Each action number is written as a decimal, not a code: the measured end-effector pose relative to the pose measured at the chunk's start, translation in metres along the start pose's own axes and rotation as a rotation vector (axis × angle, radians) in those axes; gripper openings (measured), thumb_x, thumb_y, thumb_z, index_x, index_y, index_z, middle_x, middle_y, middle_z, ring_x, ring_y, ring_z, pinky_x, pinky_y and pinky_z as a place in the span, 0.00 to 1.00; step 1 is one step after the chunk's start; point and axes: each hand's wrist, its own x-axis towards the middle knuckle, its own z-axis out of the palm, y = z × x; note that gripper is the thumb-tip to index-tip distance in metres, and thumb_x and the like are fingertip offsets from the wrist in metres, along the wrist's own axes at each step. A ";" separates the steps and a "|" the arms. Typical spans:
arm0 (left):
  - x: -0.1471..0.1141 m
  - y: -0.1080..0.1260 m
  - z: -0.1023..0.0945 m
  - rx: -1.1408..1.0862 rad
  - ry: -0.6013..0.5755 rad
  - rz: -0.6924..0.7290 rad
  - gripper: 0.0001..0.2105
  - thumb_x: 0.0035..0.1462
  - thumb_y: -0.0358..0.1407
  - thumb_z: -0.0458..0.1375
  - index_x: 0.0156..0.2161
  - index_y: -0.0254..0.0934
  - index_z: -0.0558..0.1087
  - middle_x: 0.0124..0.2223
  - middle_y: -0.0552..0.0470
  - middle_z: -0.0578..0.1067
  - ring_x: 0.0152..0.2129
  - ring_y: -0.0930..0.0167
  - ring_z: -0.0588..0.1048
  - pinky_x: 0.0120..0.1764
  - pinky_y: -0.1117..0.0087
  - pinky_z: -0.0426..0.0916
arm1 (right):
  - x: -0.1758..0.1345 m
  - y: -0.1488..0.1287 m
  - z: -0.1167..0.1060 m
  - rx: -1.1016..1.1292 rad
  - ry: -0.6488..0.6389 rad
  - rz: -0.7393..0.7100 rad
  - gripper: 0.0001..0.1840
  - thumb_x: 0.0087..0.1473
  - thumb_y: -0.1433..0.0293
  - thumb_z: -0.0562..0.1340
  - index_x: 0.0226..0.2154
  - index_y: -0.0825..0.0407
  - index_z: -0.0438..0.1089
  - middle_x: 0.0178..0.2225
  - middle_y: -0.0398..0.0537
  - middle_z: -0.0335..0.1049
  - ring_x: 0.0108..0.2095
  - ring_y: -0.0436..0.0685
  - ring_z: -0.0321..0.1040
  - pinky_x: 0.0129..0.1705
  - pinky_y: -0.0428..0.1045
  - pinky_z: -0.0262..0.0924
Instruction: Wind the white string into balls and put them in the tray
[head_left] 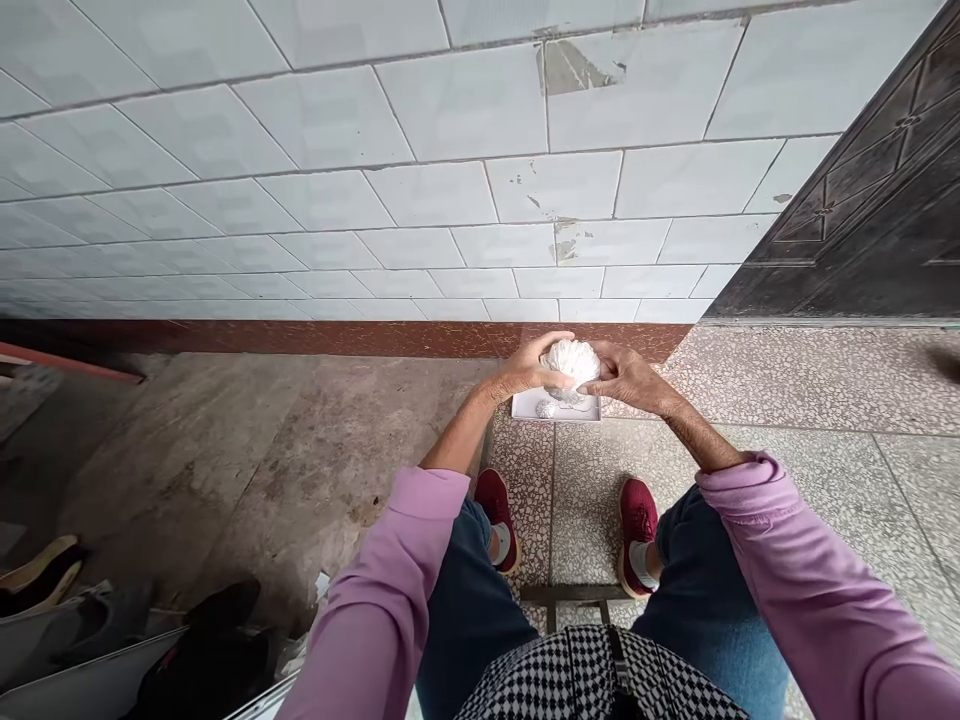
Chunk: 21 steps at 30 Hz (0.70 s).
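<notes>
Between my two hands is a white, rounded, ruffled bundle point(573, 362), which looks like a ball of yarn or gathered cloth; its exact kind is unclear. My left hand point(534, 364) curves around its left side, thumb low and fingers over the top. From the right, my right hand point(628, 376) grips it with thumb and fingers. Just below the bundle lies a shallow white box or tray point(525, 408) on the floor. A small white clump point(546, 409) sits inside it, with what looks like a thin strand beside it.
A white tiled wall point(420, 195) with a red-brown base strip rises in front. At right stands a dark door point(870, 200). Shoes point(45, 575) and dark items lie at lower left. My red shoes point(637, 525) rest on the speckled floor point(577, 480), either side of the box.
</notes>
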 end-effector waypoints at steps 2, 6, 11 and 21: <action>0.000 -0.002 0.005 -0.141 0.039 0.031 0.47 0.39 0.47 0.81 0.65 0.36 0.75 0.62 0.38 0.80 0.58 0.51 0.79 0.59 0.52 0.76 | 0.003 0.001 0.002 -0.008 0.083 -0.023 0.33 0.50 0.60 0.81 0.55 0.50 0.78 0.22 0.31 0.51 0.23 0.49 0.46 0.25 0.48 0.39; 0.004 -0.005 0.027 -0.346 0.130 0.087 0.42 0.42 0.53 0.81 0.59 0.36 0.75 0.55 0.40 0.83 0.51 0.57 0.83 0.54 0.58 0.77 | 0.006 0.000 0.003 0.017 0.221 -0.030 0.40 0.54 0.53 0.80 0.62 0.52 0.73 0.21 0.30 0.52 0.22 0.49 0.48 0.23 0.48 0.43; 0.010 0.001 0.041 -0.302 0.297 0.110 0.41 0.37 0.54 0.82 0.53 0.36 0.76 0.49 0.42 0.84 0.45 0.60 0.82 0.49 0.60 0.77 | 0.005 0.001 -0.001 -0.033 0.194 -0.045 0.42 0.52 0.46 0.82 0.60 0.50 0.75 0.25 0.36 0.63 0.25 0.51 0.59 0.25 0.49 0.54; -0.003 -0.005 0.024 -0.440 0.238 -0.030 0.37 0.40 0.55 0.79 0.53 0.38 0.79 0.51 0.40 0.85 0.48 0.58 0.83 0.48 0.59 0.80 | -0.010 -0.008 -0.036 -0.067 0.196 -0.106 0.28 0.60 0.46 0.76 0.25 0.49 0.73 0.20 0.38 0.60 0.23 0.49 0.54 0.26 0.50 0.49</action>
